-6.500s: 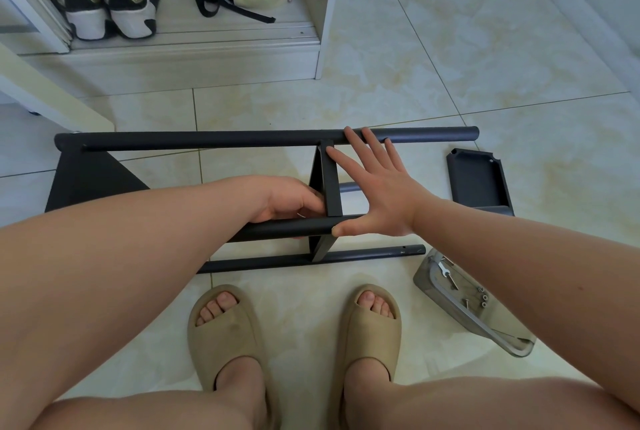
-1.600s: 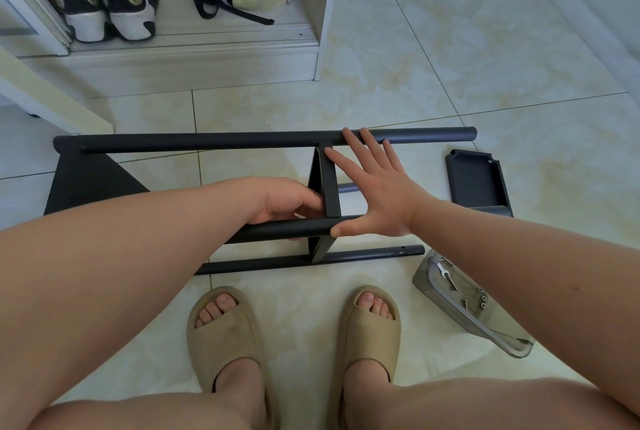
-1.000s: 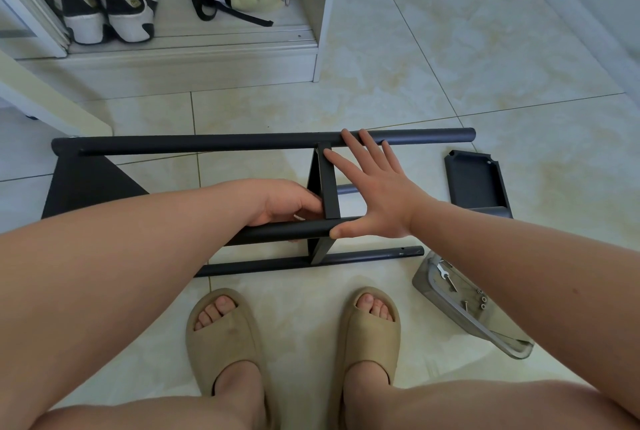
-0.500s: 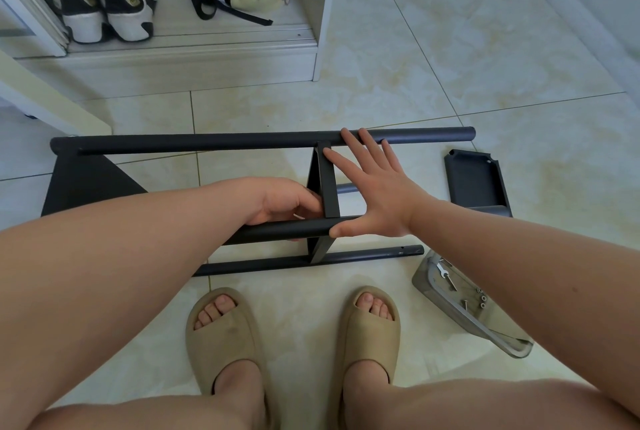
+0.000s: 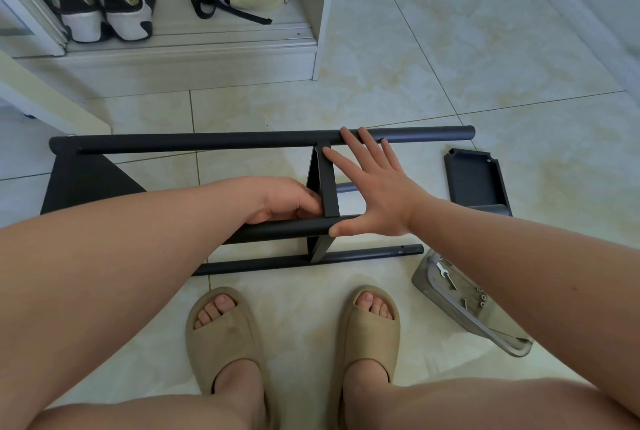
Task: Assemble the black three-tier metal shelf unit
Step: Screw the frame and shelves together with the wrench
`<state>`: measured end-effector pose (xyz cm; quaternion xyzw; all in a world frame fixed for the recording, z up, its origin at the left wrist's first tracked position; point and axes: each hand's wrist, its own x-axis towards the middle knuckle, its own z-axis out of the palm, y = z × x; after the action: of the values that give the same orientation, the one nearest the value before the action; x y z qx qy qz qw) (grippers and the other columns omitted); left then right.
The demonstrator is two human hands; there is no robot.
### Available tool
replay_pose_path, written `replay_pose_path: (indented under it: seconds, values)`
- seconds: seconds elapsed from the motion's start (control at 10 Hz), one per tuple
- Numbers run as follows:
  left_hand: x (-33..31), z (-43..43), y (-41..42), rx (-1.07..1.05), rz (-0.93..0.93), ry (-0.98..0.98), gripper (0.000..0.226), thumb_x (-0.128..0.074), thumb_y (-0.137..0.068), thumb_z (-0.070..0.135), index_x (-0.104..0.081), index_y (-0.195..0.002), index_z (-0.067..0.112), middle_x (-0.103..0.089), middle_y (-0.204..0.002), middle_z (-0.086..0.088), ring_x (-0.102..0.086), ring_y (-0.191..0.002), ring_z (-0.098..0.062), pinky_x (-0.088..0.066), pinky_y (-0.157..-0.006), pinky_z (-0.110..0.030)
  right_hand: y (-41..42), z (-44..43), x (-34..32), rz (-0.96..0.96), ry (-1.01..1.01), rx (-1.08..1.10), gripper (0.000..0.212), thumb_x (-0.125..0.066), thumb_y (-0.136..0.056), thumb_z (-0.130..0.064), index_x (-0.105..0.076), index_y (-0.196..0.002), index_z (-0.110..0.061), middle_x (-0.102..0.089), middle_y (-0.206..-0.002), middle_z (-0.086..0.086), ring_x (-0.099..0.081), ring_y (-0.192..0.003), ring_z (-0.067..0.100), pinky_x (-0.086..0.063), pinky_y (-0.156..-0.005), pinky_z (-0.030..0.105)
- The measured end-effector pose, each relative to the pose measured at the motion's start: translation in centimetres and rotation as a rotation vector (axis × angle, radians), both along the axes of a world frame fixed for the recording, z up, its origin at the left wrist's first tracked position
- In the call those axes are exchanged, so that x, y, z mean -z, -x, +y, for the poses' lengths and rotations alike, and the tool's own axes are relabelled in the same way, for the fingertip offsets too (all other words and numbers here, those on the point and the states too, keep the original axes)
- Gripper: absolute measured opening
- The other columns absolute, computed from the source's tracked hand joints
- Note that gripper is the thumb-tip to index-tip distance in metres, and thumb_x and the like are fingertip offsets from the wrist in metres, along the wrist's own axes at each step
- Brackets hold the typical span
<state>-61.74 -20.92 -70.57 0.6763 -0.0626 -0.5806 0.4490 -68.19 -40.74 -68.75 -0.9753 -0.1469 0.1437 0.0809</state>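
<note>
The black metal shelf frame lies on its side on the tiled floor, with long round posts and one shelf panel at its left end. A second black shelf panel stands upright between the posts. My left hand curls its fingers against the left face of that panel, just above the near upper post. My right hand is spread flat against the panel's right side, fingertips on the far post, thumb at the near post's end. A third loose black shelf panel lies on the floor to the right.
A clear plastic tray with a small wrench and screws lies at the right by my forearm. My feet in beige slippers stand just in front of the frame. A white cabinet with shoes and a bag is behind.
</note>
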Motion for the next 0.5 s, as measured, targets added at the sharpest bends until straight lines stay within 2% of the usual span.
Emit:
replay_pose_path:
  seconds: [0.1,0.2,0.3,0.4,0.5]
  values:
    - [0.19,0.07,-0.09,-0.004,0.006,0.014,0.013,-0.058,-0.092,0.002,-0.069,-0.091,0.009,-0.071,-0.076,-0.003,-0.065,-0.076,-0.016,-0.049,-0.085,-0.028,-0.02,-0.01,0.02,0.003,0.0,0.0,0.122,-0.037,-0.064,-0.097,0.007,-0.16,-0.037,0.028,-0.166,-0.004,0.031,-0.15,0.023,0.012,-0.123,0.054]
    - [0.21,0.1,-0.17,-0.04,0.028,0.03,0.016,-0.057,-0.091,-0.002,-0.068,-0.096,0.009,-0.072,-0.086,-0.005,-0.066,-0.083,-0.019,-0.05,-0.084,-0.029,-0.05,-0.01,0.05,0.0,-0.003,-0.001,0.122,-0.037,-0.064,-0.097,0.007,-0.161,-0.037,0.027,-0.166,-0.004,0.031,-0.15,0.023,0.012,-0.123,0.054]
    - [0.06,0.07,-0.12,-0.057,0.083,0.007,0.015,-0.056,-0.094,0.004,-0.068,-0.098,0.013,-0.07,-0.091,-0.004,-0.064,-0.087,-0.019,-0.052,-0.078,-0.031,-0.04,-0.04,0.08,-0.005,-0.001,-0.002,0.121,-0.036,-0.064,-0.097,0.007,-0.161,-0.037,0.026,-0.166,-0.003,0.031,-0.15,0.023,0.012,-0.123,0.054]
    - [0.04,0.07,-0.1,-0.01,0.112,-0.083,0.017,-0.058,-0.097,0.022,-0.07,-0.109,0.017,-0.071,-0.096,-0.002,-0.063,-0.093,-0.018,-0.054,-0.084,-0.035,-0.03,-0.06,0.12,-0.004,-0.004,-0.001,0.122,-0.036,-0.064,-0.097,0.006,-0.161,-0.037,0.026,-0.166,-0.003,0.03,-0.151,0.023,0.012,-0.123,0.054]
    - [0.09,-0.01,0.02,0.012,0.066,-0.105,0.014,-0.062,-0.095,0.02,-0.071,-0.101,0.013,-0.071,-0.082,-0.002,-0.063,-0.081,-0.017,-0.053,-0.078,-0.032,0.0,-0.05,0.16,-0.009,-0.009,-0.002,0.121,-0.037,-0.065,-0.097,0.006,-0.161,-0.037,0.026,-0.166,-0.003,0.03,-0.151,0.024,0.012,-0.123,0.054]
